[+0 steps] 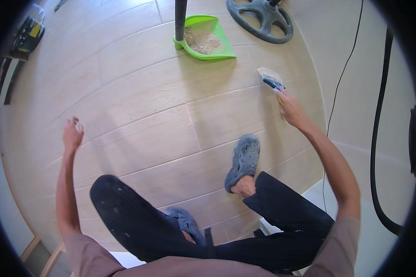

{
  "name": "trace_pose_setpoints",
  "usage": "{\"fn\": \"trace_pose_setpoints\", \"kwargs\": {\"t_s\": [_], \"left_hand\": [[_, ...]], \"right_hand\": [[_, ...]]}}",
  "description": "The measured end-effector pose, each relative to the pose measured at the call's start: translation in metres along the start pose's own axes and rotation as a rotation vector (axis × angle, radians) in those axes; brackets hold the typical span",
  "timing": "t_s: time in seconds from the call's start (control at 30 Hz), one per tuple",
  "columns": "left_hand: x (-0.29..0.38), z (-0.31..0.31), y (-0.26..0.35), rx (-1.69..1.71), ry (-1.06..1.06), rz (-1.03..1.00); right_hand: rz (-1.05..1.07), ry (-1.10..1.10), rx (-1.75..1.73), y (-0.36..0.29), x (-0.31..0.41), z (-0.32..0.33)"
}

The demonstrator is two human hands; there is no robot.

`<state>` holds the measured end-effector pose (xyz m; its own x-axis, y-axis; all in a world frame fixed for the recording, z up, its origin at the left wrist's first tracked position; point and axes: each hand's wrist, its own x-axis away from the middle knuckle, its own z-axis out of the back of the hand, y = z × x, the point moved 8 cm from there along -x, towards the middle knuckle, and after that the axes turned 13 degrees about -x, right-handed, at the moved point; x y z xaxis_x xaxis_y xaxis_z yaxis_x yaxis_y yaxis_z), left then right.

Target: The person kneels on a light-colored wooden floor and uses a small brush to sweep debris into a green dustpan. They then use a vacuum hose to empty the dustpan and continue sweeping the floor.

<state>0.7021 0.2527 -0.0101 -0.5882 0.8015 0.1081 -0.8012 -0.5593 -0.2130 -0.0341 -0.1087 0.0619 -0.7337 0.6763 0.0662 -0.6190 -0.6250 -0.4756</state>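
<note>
My right hand (293, 109) grips a wide flat brush (274, 79) with pale bristles, a dark blue band and a yellowish handle. The bristles point away from me, close to the tiled floor on the right. Off to the left, my left hand (72, 134) is raised with its fingers curled; whether it holds something small is unclear. Ahead of me on the floor is a bright green dustpan (227, 43) with a dark upright handle, and a heap of wood dust and shavings (206, 42) lies in it. Loose wood shavings (142, 124) are scattered over the tiles between my hands.
A grey openwork round base (280, 32) stands beyond the brush. Along the right wall run a thin black cable (343, 71) and a thicker black hose (375, 152). A dark power tool (28, 36) with yellow markings is far left. My grey clogs (247, 155) are on the floor.
</note>
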Motion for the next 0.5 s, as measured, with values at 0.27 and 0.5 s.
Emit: {"fn": "trace_pose_setpoints", "kwargs": {"t_s": [0.27, 0.5], "left_hand": [[0.202, -0.111, 0.020, 0.110, -0.093, 0.292], [0.248, -0.136, 0.044, 0.082, 0.052, 0.638]], "right_hand": [[0.091, -0.118, -0.233, -0.182, -0.008, -0.148], [-0.262, 0.002, -0.254, -0.150, -0.011, -0.026]]}}
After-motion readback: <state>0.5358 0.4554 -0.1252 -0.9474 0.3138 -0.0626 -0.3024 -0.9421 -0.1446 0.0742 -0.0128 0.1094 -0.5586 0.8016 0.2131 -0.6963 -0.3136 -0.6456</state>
